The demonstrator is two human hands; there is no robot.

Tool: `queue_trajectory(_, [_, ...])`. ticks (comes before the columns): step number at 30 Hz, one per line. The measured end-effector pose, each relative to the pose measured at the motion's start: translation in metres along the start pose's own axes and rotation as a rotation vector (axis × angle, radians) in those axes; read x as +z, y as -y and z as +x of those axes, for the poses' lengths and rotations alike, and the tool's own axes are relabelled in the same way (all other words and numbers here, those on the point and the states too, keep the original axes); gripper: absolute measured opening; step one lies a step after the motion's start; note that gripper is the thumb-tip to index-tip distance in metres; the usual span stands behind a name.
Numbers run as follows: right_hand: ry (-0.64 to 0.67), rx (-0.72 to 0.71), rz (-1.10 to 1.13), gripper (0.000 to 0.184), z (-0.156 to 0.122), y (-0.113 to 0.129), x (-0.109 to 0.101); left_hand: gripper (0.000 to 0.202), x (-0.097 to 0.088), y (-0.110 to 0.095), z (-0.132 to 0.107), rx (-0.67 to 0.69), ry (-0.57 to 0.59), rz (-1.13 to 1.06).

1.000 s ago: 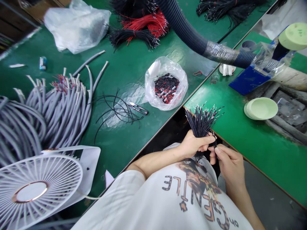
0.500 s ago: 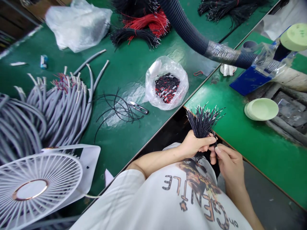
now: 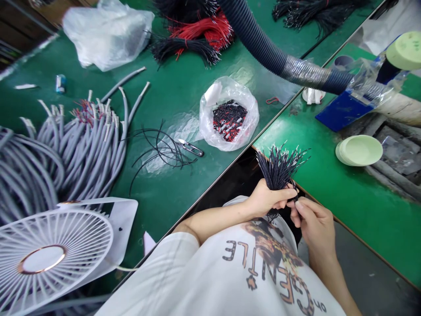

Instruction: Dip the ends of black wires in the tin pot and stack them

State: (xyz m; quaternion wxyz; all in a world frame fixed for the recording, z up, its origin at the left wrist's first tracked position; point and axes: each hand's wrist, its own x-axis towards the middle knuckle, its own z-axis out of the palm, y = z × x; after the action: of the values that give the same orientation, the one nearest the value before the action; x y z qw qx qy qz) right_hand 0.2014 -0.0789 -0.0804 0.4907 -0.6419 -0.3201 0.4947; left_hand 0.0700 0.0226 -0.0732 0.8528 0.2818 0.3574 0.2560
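Observation:
My left hand [image 3: 271, 196] is closed round a thick bundle of black wires [image 3: 279, 169], held upright in front of my shirt. The bundle's pale stripped ends fan out above the fist, and its lower part shows just under the hand. Close against it on the right, my right hand [image 3: 312, 215] pinches a few black wires [image 3: 294, 189] at the side of the bundle between thumb and fingers. Whether these are separate from the bundle I cannot tell. Beyond my hands, a clear plastic bag [image 3: 251, 109] stands rolled open, holding small black and red pieces.
Thread snips [image 3: 190, 148] lie beside loose black wires [image 3: 161, 149]. Grey cables [image 3: 88, 162] and a white fan [image 3: 59, 259] fill the left. A ribbed hose [image 3: 263, 48] crosses above the table. Green cups [image 3: 360, 150] stand right. Red wire bundles [image 3: 210, 33] lie at the back.
The fingers of my right hand have shifted slightly by the pinched wires. My left hand and the bundle stay almost in place.

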Motion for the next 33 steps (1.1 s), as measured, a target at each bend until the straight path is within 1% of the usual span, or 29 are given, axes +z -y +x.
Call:
queue_trajectory(8, [-0.099,-0.010,0.077,0.016,-0.0007,0.0025,0.0019,0.044,-0.0001,-0.0010,0.0005,0.028,0.015,-0.027])
queue_trajectory(13, [-0.105,-0.021,0.061,0.017,0.0002,0.0010,0.0009,0.041,-0.0030,0.0013,0.0012,0.055,-0.031,-0.020])
queue_trajectory(18, [-0.092,-0.078,0.012,0.016,-0.0001,0.0015,0.0018,0.041,-0.0020,0.0013,0.0022,0.060,-0.074,-0.005])
queue_trajectory(22, [-0.088,-0.122,-0.027,0.019,0.0001,0.0029,0.0031,0.042,0.0003,0.0001,0.0011,0.054,-0.055,0.023])
queue_trajectory(28, [-0.051,-0.108,-0.025,0.024,-0.0002,0.0013,0.0011,0.038,0.0029,-0.0017,-0.0017,0.048,-0.058,0.040])
queue_trajectory(33, [-0.041,-0.103,-0.039,0.020,-0.0008,0.0028,-0.0010,0.034,0.0023,-0.0003,-0.0021,0.063,-0.071,0.073])
